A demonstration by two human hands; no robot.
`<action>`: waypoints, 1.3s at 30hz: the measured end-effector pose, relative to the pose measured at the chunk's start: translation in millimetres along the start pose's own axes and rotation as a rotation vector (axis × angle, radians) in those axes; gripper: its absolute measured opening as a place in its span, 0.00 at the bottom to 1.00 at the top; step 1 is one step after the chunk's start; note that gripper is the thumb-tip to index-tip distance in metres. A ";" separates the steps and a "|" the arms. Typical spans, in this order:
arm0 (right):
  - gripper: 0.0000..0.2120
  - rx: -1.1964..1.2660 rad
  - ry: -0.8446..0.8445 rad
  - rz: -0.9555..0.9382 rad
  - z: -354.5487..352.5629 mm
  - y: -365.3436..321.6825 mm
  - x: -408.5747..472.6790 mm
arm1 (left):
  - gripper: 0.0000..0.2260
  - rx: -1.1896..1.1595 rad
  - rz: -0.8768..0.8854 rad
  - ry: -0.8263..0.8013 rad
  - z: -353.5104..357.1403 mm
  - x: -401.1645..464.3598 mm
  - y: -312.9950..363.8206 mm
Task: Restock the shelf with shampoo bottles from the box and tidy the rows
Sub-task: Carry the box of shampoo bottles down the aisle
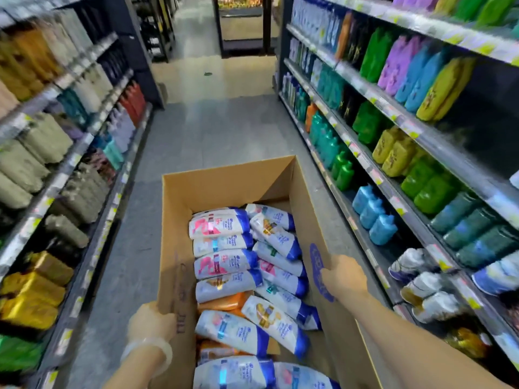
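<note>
Single head-worn wide-angle view, forward and down the aisle; box (179,214) close below; no second view

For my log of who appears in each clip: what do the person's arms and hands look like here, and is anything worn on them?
Both forearms are bare, with no sleeves or gloves in view. The left hand has a pale, translucent, smooth bangle around its wrist. The right hand shows no ring, watch or band on the visible side. No markings are visible on either arm.
</note>
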State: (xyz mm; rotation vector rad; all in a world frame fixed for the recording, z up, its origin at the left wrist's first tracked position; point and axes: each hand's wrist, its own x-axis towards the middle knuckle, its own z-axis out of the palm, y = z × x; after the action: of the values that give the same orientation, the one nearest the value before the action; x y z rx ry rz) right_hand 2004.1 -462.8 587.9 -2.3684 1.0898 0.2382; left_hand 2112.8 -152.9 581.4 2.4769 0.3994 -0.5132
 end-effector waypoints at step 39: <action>0.10 0.006 0.035 0.220 -186.0 -169.5 757.3 | 0.06 0.168 0.073 -0.156 161.8 533.3 656.2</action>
State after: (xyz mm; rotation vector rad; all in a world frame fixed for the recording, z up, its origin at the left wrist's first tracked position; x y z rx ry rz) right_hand 2621.5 -965.9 536.9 -2.2547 1.3664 0.2718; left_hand 2793.1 -678.3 533.3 2.5780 0.2100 -0.7305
